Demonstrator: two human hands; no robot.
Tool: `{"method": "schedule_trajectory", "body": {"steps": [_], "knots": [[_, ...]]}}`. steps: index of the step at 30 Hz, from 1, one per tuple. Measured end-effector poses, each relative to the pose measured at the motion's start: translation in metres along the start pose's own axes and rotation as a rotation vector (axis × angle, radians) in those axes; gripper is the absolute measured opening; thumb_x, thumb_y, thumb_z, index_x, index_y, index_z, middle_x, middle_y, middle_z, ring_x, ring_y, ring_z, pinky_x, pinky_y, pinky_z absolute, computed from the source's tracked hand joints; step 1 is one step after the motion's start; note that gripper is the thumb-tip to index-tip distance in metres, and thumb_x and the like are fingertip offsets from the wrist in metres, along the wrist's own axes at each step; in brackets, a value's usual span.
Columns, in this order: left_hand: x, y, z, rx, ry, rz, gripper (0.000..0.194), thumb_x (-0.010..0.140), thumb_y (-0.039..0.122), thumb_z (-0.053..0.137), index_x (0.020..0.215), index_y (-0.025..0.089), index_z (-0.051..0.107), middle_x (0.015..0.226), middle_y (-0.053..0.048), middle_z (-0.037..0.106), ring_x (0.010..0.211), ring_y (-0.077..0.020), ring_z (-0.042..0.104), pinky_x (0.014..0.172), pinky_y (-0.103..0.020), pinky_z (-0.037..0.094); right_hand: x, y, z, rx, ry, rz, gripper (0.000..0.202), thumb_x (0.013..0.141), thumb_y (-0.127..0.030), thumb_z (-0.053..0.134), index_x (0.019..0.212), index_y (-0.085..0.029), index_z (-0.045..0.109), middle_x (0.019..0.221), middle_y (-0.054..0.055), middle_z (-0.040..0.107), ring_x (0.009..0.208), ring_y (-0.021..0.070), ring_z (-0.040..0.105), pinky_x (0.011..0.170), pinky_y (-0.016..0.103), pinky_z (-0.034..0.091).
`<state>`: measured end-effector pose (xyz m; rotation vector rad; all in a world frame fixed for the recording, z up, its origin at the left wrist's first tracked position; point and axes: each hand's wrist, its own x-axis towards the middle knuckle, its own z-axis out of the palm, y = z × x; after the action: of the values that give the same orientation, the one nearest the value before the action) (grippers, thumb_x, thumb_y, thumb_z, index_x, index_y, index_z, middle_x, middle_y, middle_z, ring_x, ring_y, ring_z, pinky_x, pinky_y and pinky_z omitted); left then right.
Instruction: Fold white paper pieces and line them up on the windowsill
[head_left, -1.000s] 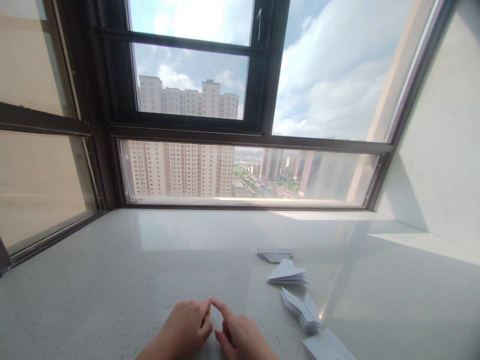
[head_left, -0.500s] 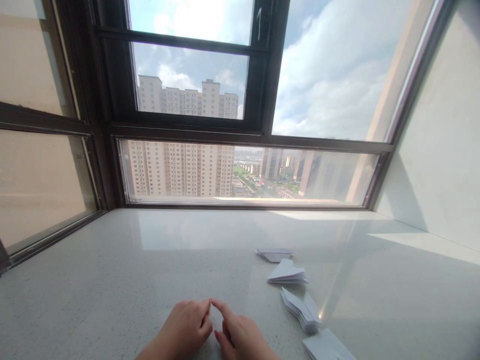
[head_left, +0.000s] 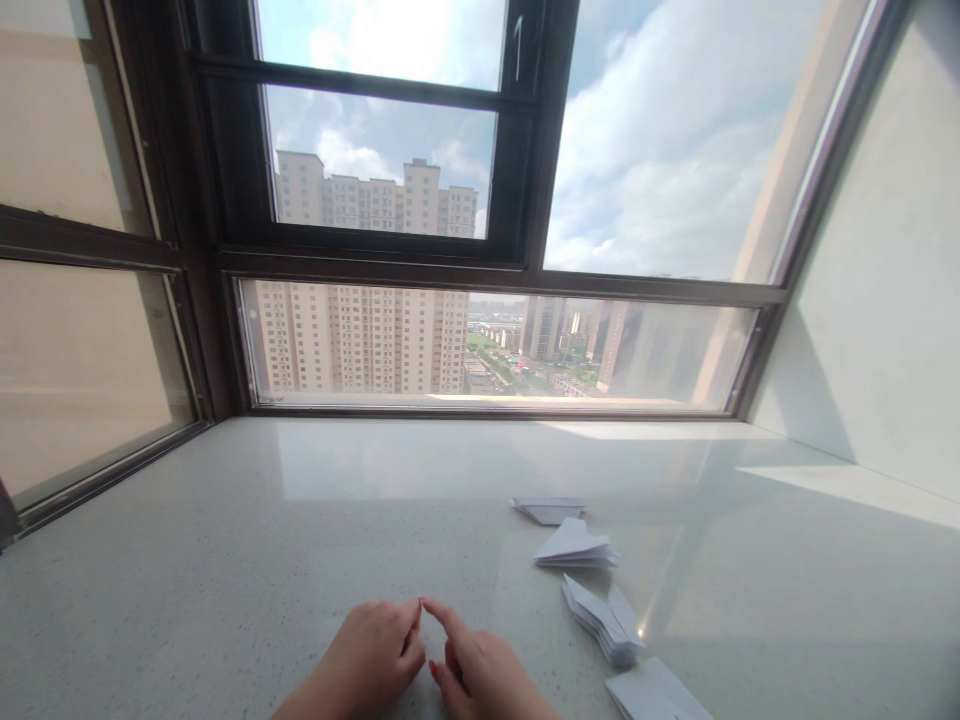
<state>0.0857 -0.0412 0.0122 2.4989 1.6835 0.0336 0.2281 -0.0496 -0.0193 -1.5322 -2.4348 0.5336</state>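
Note:
My left hand (head_left: 375,645) rests low in the middle of the head view, its fingers curled inward and their undersides hidden, so whether anything is in it I cannot make out. Close on its right, my right hand (head_left: 480,665) has its index finger stretched out and its thumb apart, the other fingers bent; nothing shows between them. The two index fingertips meet. Nearest to the right hand is a folded white paper piece (head_left: 656,692), cut off by the bottom edge. Beyond it lie a stack of folded papers (head_left: 604,622), another folded stack (head_left: 576,546) and a flatter folded paper (head_left: 550,511).
The hands and papers are on a pale speckled windowsill (head_left: 225,560). Dark window frames (head_left: 382,268) bound it at the back and left, with tall buildings outside. A white wall (head_left: 877,300) rises on the right. Sunlight falls across the sill's right part.

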Motion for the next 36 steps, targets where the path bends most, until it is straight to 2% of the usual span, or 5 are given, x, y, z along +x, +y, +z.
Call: {"method": "schedule_trajectory", "body": {"steps": [7,16,36], "knots": [[0.0013,-0.0022,0.0026,-0.004,0.017,0.013,0.025,0.079,0.019,0.031,0.078,0.018,0.056,0.075,-0.007,0.066,0.073,-0.0201,0.061,0.059,-0.026,0.037,-0.0006,-0.0017,-0.0025,-0.011,-0.026,-0.011,0.06,0.069,-0.013,0.045,0.128,-0.014,0.032,0.085,0.007,0.069,0.076,0.0204,0.063,0.06,0.022,0.041],[0.0011,-0.0006,-0.0004,0.005,-0.012,0.003,0.027,0.079,0.019,0.03,0.081,0.018,0.057,0.077,-0.007,0.066,0.074,-0.0212,0.06,0.061,-0.028,0.038,0.001,-0.0001,-0.0007,-0.019,-0.03,0.001,0.06,0.07,-0.013,0.045,0.128,-0.016,0.031,0.084,0.006,0.07,0.075,0.0197,0.064,0.06,0.022,0.041],[0.0035,-0.0071,0.0074,0.006,0.014,0.037,0.028,0.079,0.02,0.03,0.08,0.018,0.057,0.077,-0.007,0.066,0.073,-0.0214,0.061,0.058,-0.028,0.036,-0.0002,-0.0026,-0.0035,-0.006,-0.053,0.003,0.059,0.072,-0.013,0.044,0.129,-0.013,0.031,0.087,0.009,0.069,0.08,0.0229,0.063,0.065,0.025,0.044]]}}
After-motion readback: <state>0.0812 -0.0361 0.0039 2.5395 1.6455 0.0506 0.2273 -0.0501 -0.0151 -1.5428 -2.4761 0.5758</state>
